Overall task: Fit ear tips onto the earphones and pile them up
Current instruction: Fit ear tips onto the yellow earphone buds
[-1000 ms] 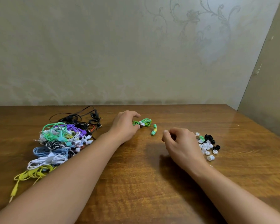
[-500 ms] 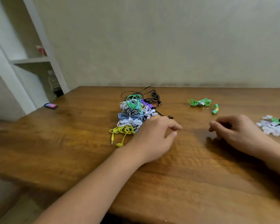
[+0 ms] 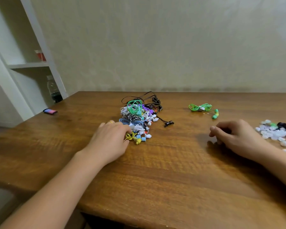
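Brown wooden table [image 3: 155, 171] fills the lower frame, pale wall behind. Tangled pile of coloured wired earphones [image 3: 137, 115] sits near centre; black cables trail off toward 1 o'clock. Left hand [image 3: 108, 141], gold ring on one finger, lies at the pile's 7 o'clock edge, fingertips curled around a yellow earphone bundle [image 3: 130, 136]. Separate green coiled earphone set [image 3: 203, 108] lies well apart at 3 o'clock of the pile. Right hand [image 3: 236, 138] rests on the table, fingers curled, nothing visibly held. Heap of white and black ear tips [image 3: 276, 132] just beside it at 3 o'clock. White shelf unit [image 3: 28, 65] at far left; small pink-blue object [image 3: 50, 111] on the table's left edge.
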